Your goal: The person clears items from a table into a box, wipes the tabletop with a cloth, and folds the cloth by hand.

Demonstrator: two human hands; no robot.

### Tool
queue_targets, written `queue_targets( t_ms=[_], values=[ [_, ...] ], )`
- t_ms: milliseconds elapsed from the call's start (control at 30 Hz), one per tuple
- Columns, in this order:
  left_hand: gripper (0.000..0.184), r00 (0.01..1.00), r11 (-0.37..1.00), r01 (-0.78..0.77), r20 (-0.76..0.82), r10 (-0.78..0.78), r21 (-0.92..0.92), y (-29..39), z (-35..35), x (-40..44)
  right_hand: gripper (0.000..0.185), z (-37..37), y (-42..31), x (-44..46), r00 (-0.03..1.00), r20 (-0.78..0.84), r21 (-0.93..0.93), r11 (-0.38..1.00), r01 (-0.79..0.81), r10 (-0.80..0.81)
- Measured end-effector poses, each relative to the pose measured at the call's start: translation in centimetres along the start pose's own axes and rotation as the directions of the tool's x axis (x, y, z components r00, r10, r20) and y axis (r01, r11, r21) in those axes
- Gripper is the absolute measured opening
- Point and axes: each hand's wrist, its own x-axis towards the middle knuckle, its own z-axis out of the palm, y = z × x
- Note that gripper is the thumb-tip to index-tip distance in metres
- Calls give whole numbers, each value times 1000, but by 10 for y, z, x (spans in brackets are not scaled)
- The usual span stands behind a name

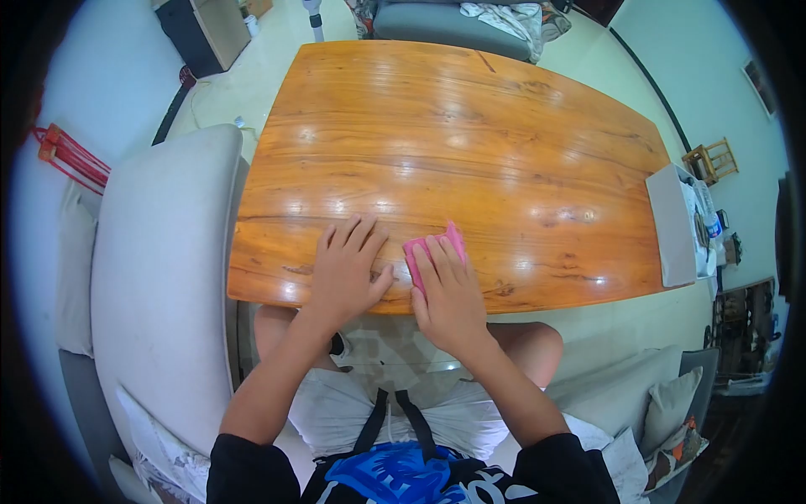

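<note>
A glossy wooden table spreads out in front of me. Near its front edge, my left hand lies flat on the wood with fingers spread, holding nothing. To the right of it, my right hand presses a folded pink cloth against the tabletop. Its fingers lie over the cloth and the thumb rests along the left side. Part of the cloth shows beyond the fingertips and to their left; the rest is hidden under the hand.
A white box with assorted items stands at the table's right end. A pale padded bench runs along the left side. Beyond the far edge is a grey sofa with fabric on it. A small wooden chair stands at right.
</note>
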Motion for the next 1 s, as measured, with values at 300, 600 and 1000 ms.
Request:
queue_targets(
  t_ms=[300,600,1000],
  values=[
    [52,1000,1000,16,-7,-16,-8,-5,6,15,52,18,32,59,990,-136,16,1000,-25,27],
    [68,997,997,32,73,-37,77,-7,11,17,52,-3,6,2,1000,8,38,999,11,-12],
    [65,997,999,50,52,-51,21,-10,12,18,53,16,-3,21,995,-88,-20,999,-44,42]
  ],
)
